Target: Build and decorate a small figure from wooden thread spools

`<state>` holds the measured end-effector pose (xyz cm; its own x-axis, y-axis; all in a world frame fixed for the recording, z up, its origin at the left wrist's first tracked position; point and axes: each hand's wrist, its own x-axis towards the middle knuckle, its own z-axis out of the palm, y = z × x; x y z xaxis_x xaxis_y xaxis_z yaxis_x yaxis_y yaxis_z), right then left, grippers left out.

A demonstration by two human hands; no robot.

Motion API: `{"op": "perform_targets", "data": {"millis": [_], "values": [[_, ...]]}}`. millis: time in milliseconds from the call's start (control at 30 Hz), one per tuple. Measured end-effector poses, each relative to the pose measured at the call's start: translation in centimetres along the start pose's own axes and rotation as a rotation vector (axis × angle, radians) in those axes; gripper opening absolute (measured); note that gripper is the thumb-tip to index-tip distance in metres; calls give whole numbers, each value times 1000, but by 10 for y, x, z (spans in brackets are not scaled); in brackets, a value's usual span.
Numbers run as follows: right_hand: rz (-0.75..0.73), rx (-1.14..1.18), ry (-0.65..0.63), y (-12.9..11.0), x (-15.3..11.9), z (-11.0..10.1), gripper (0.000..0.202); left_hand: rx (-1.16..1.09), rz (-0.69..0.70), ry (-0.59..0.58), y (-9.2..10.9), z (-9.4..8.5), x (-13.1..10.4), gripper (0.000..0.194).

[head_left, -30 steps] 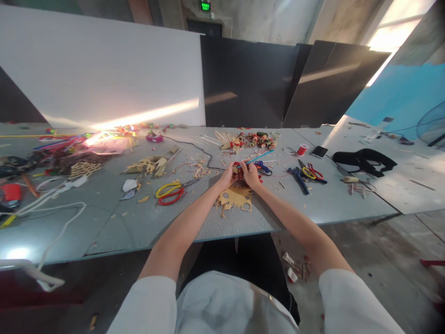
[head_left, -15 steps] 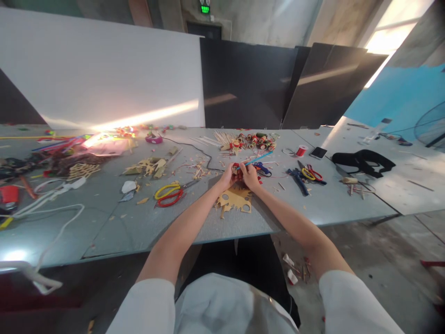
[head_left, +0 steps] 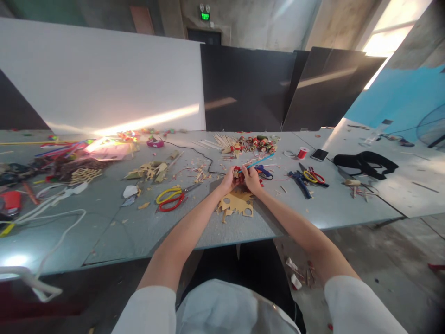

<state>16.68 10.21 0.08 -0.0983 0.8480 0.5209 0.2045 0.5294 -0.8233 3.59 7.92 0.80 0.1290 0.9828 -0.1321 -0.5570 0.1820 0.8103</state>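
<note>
Centre of frame: left hand [head_left: 228,182] closed round the red piece [head_left: 237,170], right hand [head_left: 251,180] pinching the blue stick [head_left: 263,159]. Good practice probably means bracing the piece firmly while guiding the stick lightly.

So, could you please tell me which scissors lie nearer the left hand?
The scissors left of the left hand; the other pair lies right of the right hand.

Bright glare streaks the white panel [head_left: 114,79]
</note>
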Motion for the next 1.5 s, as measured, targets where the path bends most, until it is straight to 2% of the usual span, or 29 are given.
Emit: {"op": "perform_targets", "data": {"millis": [333, 467, 567, 867, 1500], "values": [[91, 48, -50, -4, -1, 0, 58, 2, -4, 1, 2, 3, -3, 51], [36, 23, -23, -10, -1, -1, 55, 3, 2, -33, 2, 2, -2, 53], [9, -11, -12, -11, 1, -2, 54, 11, -11, -13, 2, 2, -3, 54], [51, 45, -40, -10, -1, -1, 52, 11, -4, -11, 2, 1, -2, 54], [27, 40, -53, -5, 1, -1, 52, 18, -12, -10, 3, 3, -4, 53]]}}
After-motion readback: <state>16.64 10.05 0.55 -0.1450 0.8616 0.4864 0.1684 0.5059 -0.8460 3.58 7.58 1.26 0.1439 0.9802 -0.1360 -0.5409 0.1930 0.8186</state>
